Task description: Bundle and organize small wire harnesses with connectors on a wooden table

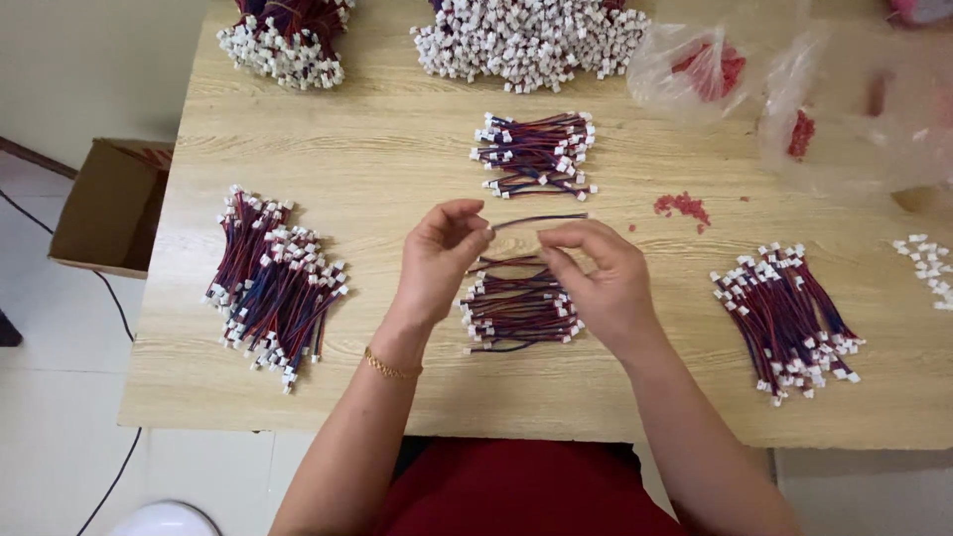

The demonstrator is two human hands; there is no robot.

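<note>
So there's one thin red-and-blue wire [536,219] stretched above the middle of the surface [397,159], pale wood grain. The left hand [440,260] pinches its 9 o'clock end and the right hand [599,281] has its grip closed on the wire toward 3 o'clock. Right under the hands sits a small wire bundle [518,310], another bundle [537,154] at 12 o'clock. Bigger piles at 9 [273,288] and 3 o'clock [789,320]. Cardboard box [109,203] on the white tiled floor [50,397], far left.
</note>
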